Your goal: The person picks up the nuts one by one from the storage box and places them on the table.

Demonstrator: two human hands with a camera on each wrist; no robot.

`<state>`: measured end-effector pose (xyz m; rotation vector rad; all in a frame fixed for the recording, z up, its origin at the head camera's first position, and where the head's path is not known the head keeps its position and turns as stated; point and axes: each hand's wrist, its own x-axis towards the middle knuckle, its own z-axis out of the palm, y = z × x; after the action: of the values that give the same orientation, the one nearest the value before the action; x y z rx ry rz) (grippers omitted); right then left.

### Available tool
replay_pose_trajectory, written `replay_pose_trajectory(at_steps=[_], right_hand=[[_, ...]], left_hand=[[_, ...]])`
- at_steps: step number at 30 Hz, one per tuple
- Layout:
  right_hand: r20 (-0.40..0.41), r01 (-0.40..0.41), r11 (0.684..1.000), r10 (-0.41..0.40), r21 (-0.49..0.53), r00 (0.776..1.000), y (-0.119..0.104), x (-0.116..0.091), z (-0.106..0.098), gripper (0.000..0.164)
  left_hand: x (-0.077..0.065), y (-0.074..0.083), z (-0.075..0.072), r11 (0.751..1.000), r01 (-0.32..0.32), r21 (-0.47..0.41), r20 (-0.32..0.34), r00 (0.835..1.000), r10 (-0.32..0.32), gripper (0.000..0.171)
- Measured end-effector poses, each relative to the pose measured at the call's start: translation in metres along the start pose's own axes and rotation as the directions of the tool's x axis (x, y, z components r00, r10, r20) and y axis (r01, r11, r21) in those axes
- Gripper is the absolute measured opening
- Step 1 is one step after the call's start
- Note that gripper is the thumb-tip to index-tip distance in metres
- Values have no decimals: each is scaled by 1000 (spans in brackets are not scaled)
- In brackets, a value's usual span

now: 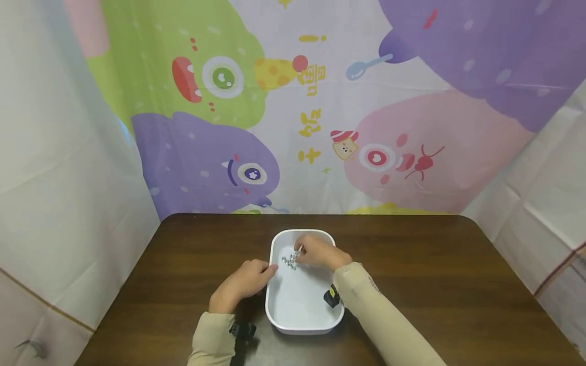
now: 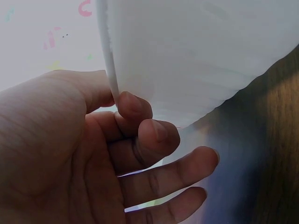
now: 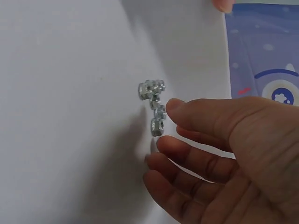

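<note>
Small silver hex nuts (image 1: 289,262) lie clustered inside a white rectangular tray (image 1: 304,310), toward its far left part. My left hand (image 1: 247,280) grips the tray's left rim. In the left wrist view, the thumb goes over the rim while the index and middle fingertips bend against the outer wall (image 2: 196,60); the other two fingers stretch out below. Inside the tray, my right hand (image 1: 318,251) hovers at the nuts. The right wrist view shows its thumb and index finger apart, just beside the flanged nuts (image 3: 157,127), with nothing visible between them.
The tray stands on a dark brown wooden table (image 1: 412,284). Behind the table hangs a curtain (image 1: 311,193) printed with cartoon monsters, and pale cloth (image 1: 68,178) covers the sides. Each wrist carries a small black camera (image 1: 331,296).
</note>
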<state>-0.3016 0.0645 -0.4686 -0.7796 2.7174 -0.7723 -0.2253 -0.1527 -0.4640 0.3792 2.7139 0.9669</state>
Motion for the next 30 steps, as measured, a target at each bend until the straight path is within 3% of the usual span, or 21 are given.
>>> replay_pose_trajectory(at_steps=[8,14,30], right_hand=[[2,15,999,-15,-36,1000,-1,0,1,21],[41,-28,1000,28,-12,999,-1,0,2,15],[49,-63,998,64,-18,997,1,0,4,16]], left_hand=[[2,-2,1,1000,-11,0,-10,1000,11,40],[3,-3,1,1000,-20,16,-8,1000,20,40],[4,-5,2,1000,-20,22,-5,1000,20,41]])
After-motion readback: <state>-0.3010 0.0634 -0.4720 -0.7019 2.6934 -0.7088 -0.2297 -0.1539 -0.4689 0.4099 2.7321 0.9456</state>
